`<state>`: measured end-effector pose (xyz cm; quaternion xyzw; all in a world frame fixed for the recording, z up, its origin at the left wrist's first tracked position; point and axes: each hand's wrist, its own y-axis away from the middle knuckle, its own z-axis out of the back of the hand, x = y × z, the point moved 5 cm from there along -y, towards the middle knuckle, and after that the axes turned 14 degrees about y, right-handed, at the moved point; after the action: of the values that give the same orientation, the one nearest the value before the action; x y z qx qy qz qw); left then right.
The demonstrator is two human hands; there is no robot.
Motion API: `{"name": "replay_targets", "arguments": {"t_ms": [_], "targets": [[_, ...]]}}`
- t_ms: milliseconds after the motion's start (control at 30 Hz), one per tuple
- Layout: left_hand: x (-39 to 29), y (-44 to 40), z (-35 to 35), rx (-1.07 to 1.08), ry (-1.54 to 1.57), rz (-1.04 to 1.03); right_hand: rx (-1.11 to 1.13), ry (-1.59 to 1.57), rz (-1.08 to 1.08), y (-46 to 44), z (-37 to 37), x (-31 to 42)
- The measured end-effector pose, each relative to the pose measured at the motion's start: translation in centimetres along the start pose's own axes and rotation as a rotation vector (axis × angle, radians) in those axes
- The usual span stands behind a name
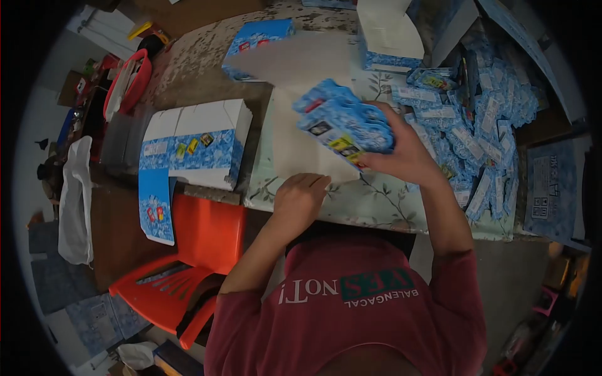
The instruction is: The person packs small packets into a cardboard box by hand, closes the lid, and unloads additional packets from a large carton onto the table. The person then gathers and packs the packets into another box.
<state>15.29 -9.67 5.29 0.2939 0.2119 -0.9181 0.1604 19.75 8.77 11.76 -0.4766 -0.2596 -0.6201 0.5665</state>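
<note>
My right hand [407, 147] is closed round a stack of blue wavy-edged packets [345, 122] with small coloured pictures on their faces. The stack is tilted above an open carton [291, 141] whose pale inside faces up. My left hand [301, 200] is at the carton's near edge, fingers curled on it. A long pale flap [288, 59] stretches away at the carton's far side, blurred. Right of my right hand lies a large heap of similar blue packets [464, 135].
Flat blue-and-white cartons [204, 147] are stacked at the left. A closed blue box [257, 47] and another open box [392, 53] stand at the back. An orange chair [207, 232] is below the left table edge. A big box [552, 188] stands at the right.
</note>
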Motion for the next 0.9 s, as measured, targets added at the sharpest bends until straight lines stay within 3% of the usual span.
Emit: {"name": "replay_targets", "arguments": {"t_ms": [67,100,167,200,267,400,467,600,767,900], "targets": [[-1.1,1.4,0.9,-0.113,0.022,-0.06,0.275,0.305,-0.038,-1.9,-3.4,0.1],[-1.0,2.0,0.8,-0.129,0.026,-0.078,0.275,0.306,-0.022,-2.7,-4.1,-0.1],[-1.1,3.1,0.5,-0.151,0.028,-0.096,0.509,0.69,-0.011,-3.2,-6.6,-2.3],[-1.2,3.7,0.5,-0.187,0.055,-0.108,0.506,0.694,-0.007,-3.5,-7.5,-3.3],[-1.7,4.4,0.4,-0.221,0.089,-0.132,0.812,0.947,-0.093,-3.0,-9.3,-5.9],[-2.4,4.9,-0.7,-0.229,0.198,-0.146,0.864,0.899,-0.032,-3.4,-9.3,-4.8],[-2.0,4.7,-2.0,-0.216,0.224,-0.149,0.691,0.693,-0.003,-4.1,-10.3,-4.4],[-1.1,3.3,-4.4,-0.159,0.275,-0.168,0.663,0.838,0.006,-4.7,-11.2,-3.8],[-0.5,2.3,-6.7,-0.093,0.305,-0.127,0.816,1.122,0.032,-4.7,-12.2,-4.1],[-0.2,1.2,-8.3,0.0,0.301,-0.075,0.823,0.936,-0.018,-5.4,-12.1,-5.6]]}}
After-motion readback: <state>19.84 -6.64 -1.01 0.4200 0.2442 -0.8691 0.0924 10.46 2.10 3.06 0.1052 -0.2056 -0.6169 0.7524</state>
